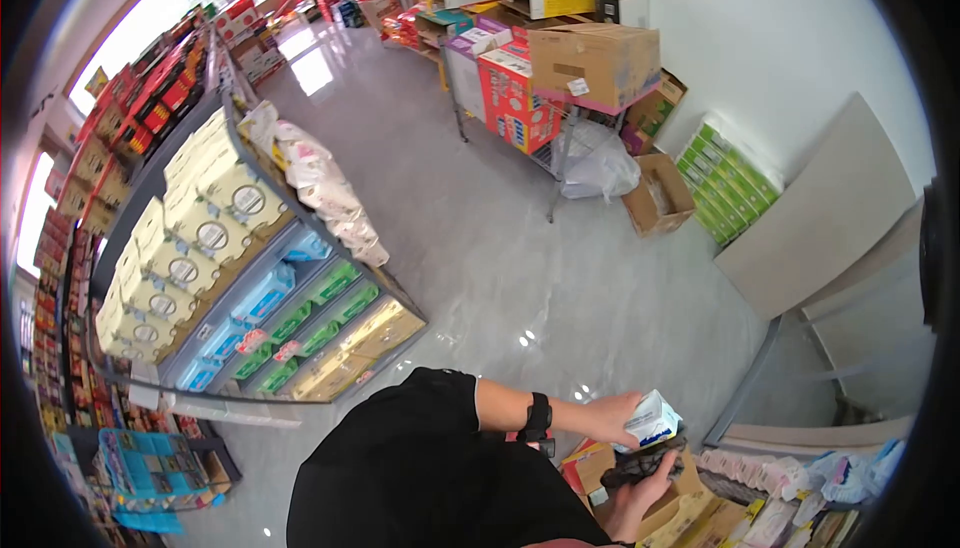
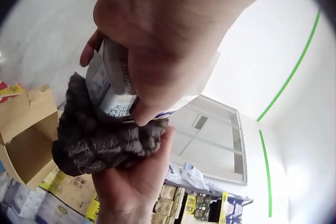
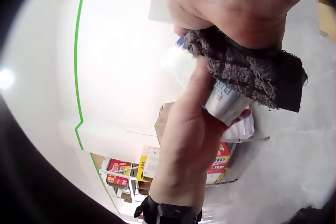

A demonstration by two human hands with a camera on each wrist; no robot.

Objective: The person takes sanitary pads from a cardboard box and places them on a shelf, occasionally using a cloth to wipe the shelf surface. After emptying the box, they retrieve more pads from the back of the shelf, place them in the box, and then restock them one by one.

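Observation:
My left hand [image 1: 608, 418] grips a white soft pack [image 1: 655, 420] with blue print, thumb on one side and fingers on the other. A dark grey fluffy cloth [image 2: 110, 142] lies folded against the pack's printed face. My right hand [image 1: 648, 496] holds that cloth from below in the head view. In the right wrist view, the cloth [image 3: 247, 71] covers part of the pack [image 3: 226, 103], and the right hand [image 3: 231, 6] is curled over it. The left hand [image 2: 157, 40] hides much of the pack in the left wrist view.
An open cardboard box [image 2: 31, 140] stands below the hands. Packs line a shelf [image 1: 790, 478] at the lower right. A display rack [image 1: 300, 318] stands to the left, and a cart with boxes [image 1: 520, 98] sits farther off by the white wall.

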